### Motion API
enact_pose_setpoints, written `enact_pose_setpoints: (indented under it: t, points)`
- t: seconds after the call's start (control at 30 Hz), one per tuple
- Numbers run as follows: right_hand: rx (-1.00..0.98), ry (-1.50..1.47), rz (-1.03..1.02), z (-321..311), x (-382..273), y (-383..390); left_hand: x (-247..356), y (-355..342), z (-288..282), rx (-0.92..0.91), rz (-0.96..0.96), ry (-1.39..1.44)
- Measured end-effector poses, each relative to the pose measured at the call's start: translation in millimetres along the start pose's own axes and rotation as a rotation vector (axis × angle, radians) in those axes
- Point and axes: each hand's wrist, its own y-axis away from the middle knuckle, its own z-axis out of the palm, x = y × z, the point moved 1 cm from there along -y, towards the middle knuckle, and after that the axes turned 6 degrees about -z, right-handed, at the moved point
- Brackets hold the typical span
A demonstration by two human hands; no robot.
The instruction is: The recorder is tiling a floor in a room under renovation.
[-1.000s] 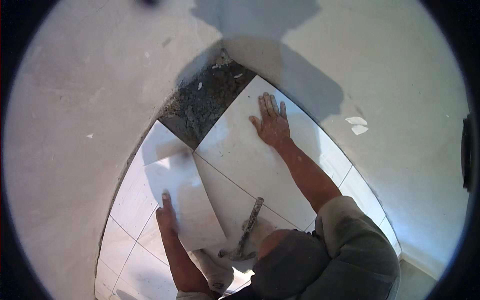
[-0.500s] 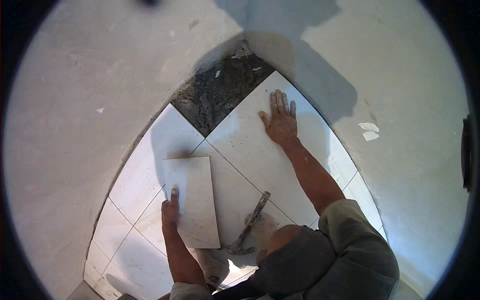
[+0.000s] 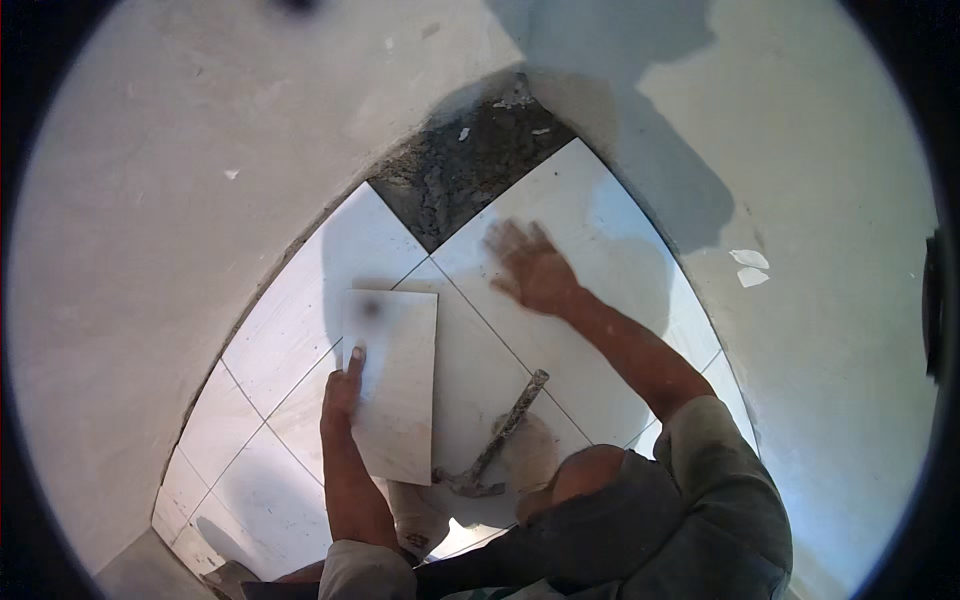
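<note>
My left hand (image 3: pixel 345 385) grips the left edge of a loose rectangular white tile (image 3: pixel 395 420), thumb on its face. My right hand (image 3: pixel 530 262), blurred, has its fingers apart and holds nothing, over a large white floor tile (image 3: pixel 610 240); whether it touches the tile I cannot tell. A hammer (image 3: pixel 510 430), its handle smeared grey, lies on the tiles to the right of the loose tile, near my knees. Ahead of both hands is a gap of dark, rough mortar (image 3: pixel 470 170) with pale flakes in it, bordered by laid tiles.
Pale plastered walls (image 3: pixel 180 220) close in on both sides and meet at the far corner, with shadows on the right one (image 3: pixel 820 330). Laid white tiles (image 3: pixel 260 470) continue at lower left. A dark object sits at the right rim of the view.
My right hand has moved left from where it lay flat and is now blurred. The loose tile in my left hand has shifted slightly up in view.
</note>
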Motion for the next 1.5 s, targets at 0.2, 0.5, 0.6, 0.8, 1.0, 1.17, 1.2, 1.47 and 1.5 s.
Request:
enact_pose_setpoints:
  t: [0.2, 0.5, 0.6, 0.8, 1.0, 1.17, 1.2, 1.47, 1.5]
  points:
    - [0.300, 0.040, 0.482, -8.3, 49.7, -17.3, 1.2, -4.4, 1.5, -0.023, -0.142, -0.081]
    - [0.131, -0.108, 0.095, -20.3, -51.9, -28.1, -0.5, 2.8, 0.0, 0.053, -0.080, 0.115]
    - [0.312, -0.198, 0.075, -25.3, -56.5, -21.8, 10.6, 18.8, 1.0, 0.022, -0.066, 0.156]
    - [0.217, -0.139, 0.034, -17.0, -57.4, -11.3, 3.4, 14.2, -1.4, -0.023, -0.087, 0.178]
    - [0.058, -0.102, 0.070, -18.6, -58.2, -12.5, 5.0, 14.7, 2.3, -0.009, -0.015, 0.193]
    - [0.057, -0.346, -0.124, -42.9, -94.5, -1.3, -3.8, 3.3, -7.4, -0.115, -0.083, 0.217]
    - [0.079, -0.322, -0.108, -39.4, -91.2, -6.3, -4.4, 3.3, -7.0, -0.115, -0.085, 0.221]
    - [0.218, -0.111, -0.009, -35.8, -61.8, -26.1, 4.6, 12.7, -4.8, -0.108, -0.020, 0.282]
    - [0.128, -0.093, -0.007, -26.2, -58.0, -19.6, 3.1, 9.5, -1.9, -0.112, -0.019, 0.289]
